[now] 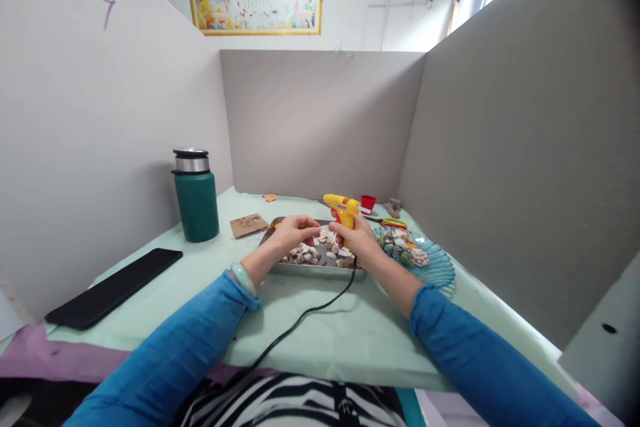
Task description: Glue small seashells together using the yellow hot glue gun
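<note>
My right hand (357,240) is wrapped around the handle of a yellow hot glue gun (341,203), whose nozzle points left. Its black cord (305,315) runs down over the table's front edge. To the left, my left hand (293,235) has its fingertips pinched together; whatever they hold is too small or hidden to make out. Both hands are over a metal tray (315,271) with many small seashells (304,255) in it. Beside my right hand, a blue glass plate (437,267) carries a cluster of shells (400,245).
A green bottle (196,207) and a black flat case (117,287) are on the left. Behind the tray lie a brown card (249,225), a red cup (368,203) and yellow-handled scissors (393,221). Grey partitions (320,123) enclose the table (200,293) on three sides.
</note>
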`<control>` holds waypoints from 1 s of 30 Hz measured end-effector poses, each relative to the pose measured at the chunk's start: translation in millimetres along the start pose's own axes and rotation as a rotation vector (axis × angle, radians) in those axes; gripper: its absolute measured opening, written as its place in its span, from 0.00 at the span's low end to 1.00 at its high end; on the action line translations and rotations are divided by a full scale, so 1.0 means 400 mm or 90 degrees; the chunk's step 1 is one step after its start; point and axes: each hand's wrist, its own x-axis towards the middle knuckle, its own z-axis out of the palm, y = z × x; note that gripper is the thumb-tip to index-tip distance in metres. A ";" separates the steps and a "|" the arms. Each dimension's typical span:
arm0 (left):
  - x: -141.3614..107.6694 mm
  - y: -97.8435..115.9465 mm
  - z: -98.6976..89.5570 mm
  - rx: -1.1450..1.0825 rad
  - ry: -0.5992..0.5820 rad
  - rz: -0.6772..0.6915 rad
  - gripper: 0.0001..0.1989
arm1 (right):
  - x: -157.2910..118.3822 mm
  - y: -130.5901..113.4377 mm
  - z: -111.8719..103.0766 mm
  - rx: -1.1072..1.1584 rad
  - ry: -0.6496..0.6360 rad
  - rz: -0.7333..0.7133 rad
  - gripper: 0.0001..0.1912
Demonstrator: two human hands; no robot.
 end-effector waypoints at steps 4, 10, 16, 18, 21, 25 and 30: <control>0.001 0.017 -0.017 -0.044 0.079 -0.023 0.14 | 0.015 -0.001 -0.030 -0.072 -0.038 -0.056 0.11; 0.001 0.027 -0.037 -0.052 0.139 -0.048 0.14 | 0.020 0.002 -0.053 -0.296 -0.036 -0.172 0.07; -0.001 0.023 -0.036 -0.093 0.157 -0.053 0.17 | 0.017 0.032 -0.050 -0.398 -0.042 -0.300 0.08; -0.002 0.024 -0.036 -0.111 0.155 -0.053 0.18 | 0.019 0.041 -0.054 -0.410 -0.057 -0.333 0.08; -0.003 0.026 -0.037 -0.128 0.155 -0.057 0.19 | 0.021 0.047 -0.058 -0.423 -0.070 -0.360 0.09; -0.002 0.024 -0.039 -0.141 0.150 -0.055 0.19 | 0.015 0.043 -0.058 -0.447 -0.085 -0.383 0.08; 0.002 0.016 -0.042 -0.154 0.143 -0.048 0.18 | 0.006 0.036 -0.054 -0.466 -0.110 -0.374 0.08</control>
